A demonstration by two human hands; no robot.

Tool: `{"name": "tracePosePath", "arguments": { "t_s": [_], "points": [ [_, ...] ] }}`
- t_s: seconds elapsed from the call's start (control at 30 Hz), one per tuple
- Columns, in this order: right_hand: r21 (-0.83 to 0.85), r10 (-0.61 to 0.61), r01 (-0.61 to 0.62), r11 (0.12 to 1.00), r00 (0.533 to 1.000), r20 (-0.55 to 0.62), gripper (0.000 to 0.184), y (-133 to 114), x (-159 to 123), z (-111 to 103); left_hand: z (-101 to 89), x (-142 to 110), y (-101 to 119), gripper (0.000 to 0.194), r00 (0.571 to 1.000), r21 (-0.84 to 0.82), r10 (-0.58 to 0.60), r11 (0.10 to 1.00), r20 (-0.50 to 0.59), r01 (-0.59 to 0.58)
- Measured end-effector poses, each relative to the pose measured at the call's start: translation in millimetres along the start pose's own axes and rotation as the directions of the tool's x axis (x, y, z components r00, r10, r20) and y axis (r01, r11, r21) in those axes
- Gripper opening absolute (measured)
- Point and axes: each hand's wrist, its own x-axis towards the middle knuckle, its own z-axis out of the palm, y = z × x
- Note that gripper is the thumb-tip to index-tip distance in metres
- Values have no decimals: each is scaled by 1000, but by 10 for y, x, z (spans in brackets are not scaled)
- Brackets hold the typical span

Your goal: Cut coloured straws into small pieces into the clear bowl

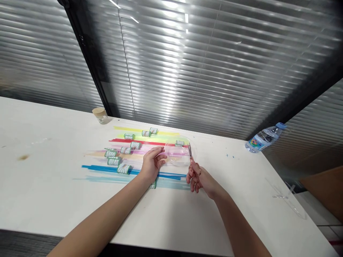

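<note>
Scissors with rose-gold handles are held in my right hand, their dark blades pointing up and slightly apart. A finger and the thumb are at the handle loops, and the other fingers curl below. My left hand hovers over or rests on the colored strips, its fingers loosely bent and apart, with nothing visible in them. Between my hands lies a clear round plastic piece. Thin strips run across the table beneath: red strips, blue strips, light-blue strips and yellow strips, plus pink and orange ones.
Several green-and-white patterned paper bands sit on the strips. A lidded cup stands at the back left of the white table. At right are a water bottle, tiny blue scraps and clear strips. Blinds rise behind.
</note>
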Motion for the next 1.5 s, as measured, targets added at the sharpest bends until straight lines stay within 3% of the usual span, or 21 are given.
{"name": "tracePosePath", "arguments": {
  "t_s": [1.07,1.5],
  "points": [
    [-26,-43,42,999,998,-39,63,41,29,33,38,-18,21,24,1000,26,-7,1000,4,7],
    [32,-77,76,997,997,10,61,25,5,62,53,-35,7,38,999,47,52,998,-7,-52]
  ]
}}
